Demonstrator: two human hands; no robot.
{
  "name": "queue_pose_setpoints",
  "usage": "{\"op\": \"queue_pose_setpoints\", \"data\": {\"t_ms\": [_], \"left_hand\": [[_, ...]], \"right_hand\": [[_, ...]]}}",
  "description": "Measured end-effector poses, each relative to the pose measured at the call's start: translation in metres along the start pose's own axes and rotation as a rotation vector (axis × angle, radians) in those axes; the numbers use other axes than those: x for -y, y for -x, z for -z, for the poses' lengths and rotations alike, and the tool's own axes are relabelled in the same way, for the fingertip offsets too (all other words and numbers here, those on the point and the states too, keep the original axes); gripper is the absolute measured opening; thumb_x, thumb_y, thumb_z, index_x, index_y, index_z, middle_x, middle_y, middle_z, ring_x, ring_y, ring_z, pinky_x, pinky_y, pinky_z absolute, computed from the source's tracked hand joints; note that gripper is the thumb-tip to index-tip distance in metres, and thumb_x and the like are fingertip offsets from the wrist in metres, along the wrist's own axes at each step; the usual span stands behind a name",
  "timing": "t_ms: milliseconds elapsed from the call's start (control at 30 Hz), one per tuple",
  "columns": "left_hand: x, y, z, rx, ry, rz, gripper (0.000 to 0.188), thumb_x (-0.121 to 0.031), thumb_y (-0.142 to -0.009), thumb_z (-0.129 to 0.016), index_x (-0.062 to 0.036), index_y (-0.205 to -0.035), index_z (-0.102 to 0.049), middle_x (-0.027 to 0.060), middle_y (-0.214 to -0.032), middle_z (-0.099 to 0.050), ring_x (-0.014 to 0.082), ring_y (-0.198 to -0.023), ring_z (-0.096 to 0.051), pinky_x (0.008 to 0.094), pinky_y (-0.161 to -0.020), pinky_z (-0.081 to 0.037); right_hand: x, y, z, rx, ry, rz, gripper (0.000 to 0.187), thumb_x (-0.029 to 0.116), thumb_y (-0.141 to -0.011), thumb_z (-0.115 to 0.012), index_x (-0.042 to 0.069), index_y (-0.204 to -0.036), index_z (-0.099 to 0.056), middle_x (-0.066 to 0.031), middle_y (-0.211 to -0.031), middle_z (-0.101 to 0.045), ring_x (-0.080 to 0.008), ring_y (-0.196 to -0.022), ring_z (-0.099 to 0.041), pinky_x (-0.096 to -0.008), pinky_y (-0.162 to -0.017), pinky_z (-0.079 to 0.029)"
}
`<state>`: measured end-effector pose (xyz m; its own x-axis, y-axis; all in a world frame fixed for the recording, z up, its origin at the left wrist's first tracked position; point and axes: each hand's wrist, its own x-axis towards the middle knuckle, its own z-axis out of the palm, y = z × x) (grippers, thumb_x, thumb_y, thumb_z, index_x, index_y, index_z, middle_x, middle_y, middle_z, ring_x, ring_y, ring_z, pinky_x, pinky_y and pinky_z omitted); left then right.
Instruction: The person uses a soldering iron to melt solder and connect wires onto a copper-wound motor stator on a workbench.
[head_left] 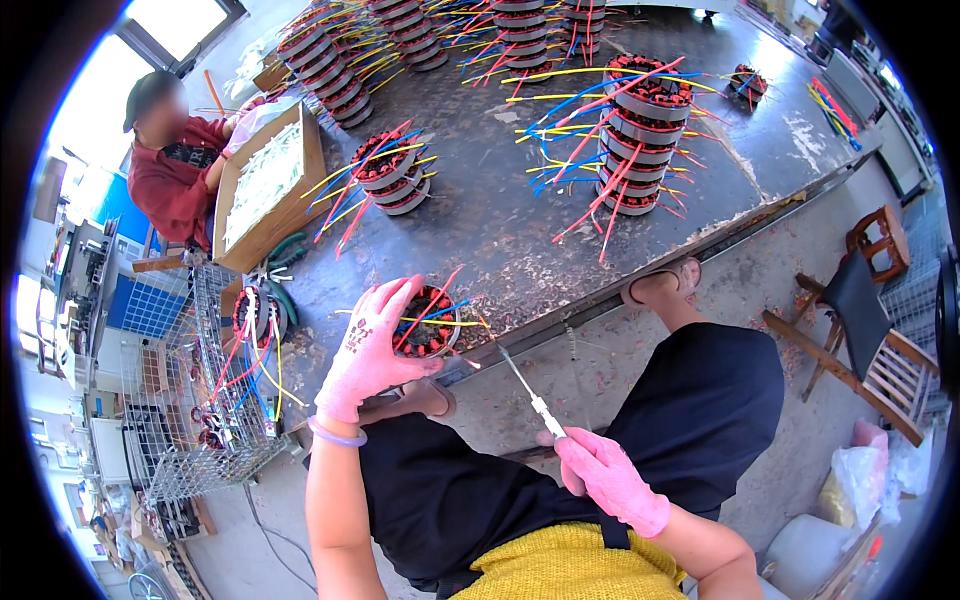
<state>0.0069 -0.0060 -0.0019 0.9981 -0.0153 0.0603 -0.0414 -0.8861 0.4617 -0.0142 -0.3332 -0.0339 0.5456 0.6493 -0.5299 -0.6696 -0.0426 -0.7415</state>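
Note:
My left hand (368, 345), in a pink glove, curves around a wound motor stator (441, 345) at the table's near edge, fingers on its far left side and thumb on the near side. Red, blue and yellow wires stick out of this stator. In my right hand (606, 474), also pink-gloved, is a slim rod-like tool (539, 404) with a white handle part and a thin shaft. Its tip points up and left, close to the wire ends right of the stator. Whether tip and wire touch, I cannot tell.
Stacked stators (640, 150) stand on the dark metal table (480, 200), a shorter stack (390, 175) left of them. Pliers (283, 255) lie at the left by another stator (262, 312). A co-worker (180, 165) sits behind a cardboard box (262, 195). A wooden chair (860, 335) stands right.

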Motion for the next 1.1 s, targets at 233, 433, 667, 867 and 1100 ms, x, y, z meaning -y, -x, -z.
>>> {"op": "queue_pose_setpoints", "data": {"t_ms": [233, 433, 667, 867, 1100], "left_hand": [[0.003, 0.001, 0.000, 0.015, -0.005, -0.035, 0.100, -0.023, -0.055, -0.089, -0.0037, -0.143, -0.046, 0.0180, -0.139, -0.050, 0.0367, -0.131, -0.046, 0.0447, -0.113, -0.034], [0.001, 0.002, 0.000, 0.009, -0.007, -0.019, 0.101, -0.022, -0.054, -0.090, -0.0039, -0.143, -0.046, 0.0186, -0.140, -0.049, 0.0371, -0.131, -0.046, 0.0438, -0.112, -0.035], [0.001, 0.002, 0.000, 0.003, -0.014, -0.026, 0.100, -0.025, -0.055, -0.090, -0.0039, -0.143, -0.046, 0.0195, -0.139, -0.049, 0.0378, -0.131, -0.046, 0.0441, -0.112, -0.036], [0.001, 0.002, 0.000, 0.003, -0.020, -0.031, 0.099, -0.026, -0.056, -0.090, -0.0039, -0.143, -0.047, 0.0188, -0.138, -0.050, 0.0381, -0.130, -0.047, 0.0442, -0.111, -0.037], [-0.003, 0.001, -0.002, -0.003, -0.021, -0.011, 0.099, -0.025, -0.056, -0.089, -0.0043, -0.143, -0.047, 0.0180, -0.137, -0.051, 0.0374, -0.128, -0.048, 0.0443, -0.111, -0.037]], "right_hand": [[0.005, 0.000, -0.001, 0.010, 0.076, -0.010, 0.035, 0.028, -0.104, -0.048, -0.002, -0.119, -0.060, 0.0038, -0.068, -0.048, -0.0046, -0.059, -0.043, -0.0223, -0.055, -0.034], [0.010, 0.001, -0.005, -0.013, 0.066, -0.012, 0.036, 0.028, -0.104, -0.048, -0.002, -0.121, -0.060, 0.0045, -0.068, -0.046, -0.0044, -0.059, -0.042, -0.0223, -0.054, -0.034], [0.008, 0.000, -0.001, -0.008, 0.109, -0.008, 0.038, 0.028, -0.104, -0.049, -0.001, -0.126, -0.059, 0.0045, -0.068, -0.046, -0.0043, -0.059, -0.043, -0.0225, -0.054, -0.035], [0.007, 0.000, 0.001, -0.004, 0.115, -0.015, 0.039, 0.028, -0.104, -0.048, -0.001, -0.127, -0.059, 0.0040, -0.068, -0.047, -0.0046, -0.060, -0.045, -0.0224, -0.055, -0.036], [0.012, 0.000, -0.001, -0.011, 0.170, -0.026, 0.039, 0.029, -0.104, -0.048, -0.001, -0.127, -0.059, 0.0037, -0.067, -0.047, -0.0049, -0.060, -0.044, -0.0227, -0.056, -0.036]]}}
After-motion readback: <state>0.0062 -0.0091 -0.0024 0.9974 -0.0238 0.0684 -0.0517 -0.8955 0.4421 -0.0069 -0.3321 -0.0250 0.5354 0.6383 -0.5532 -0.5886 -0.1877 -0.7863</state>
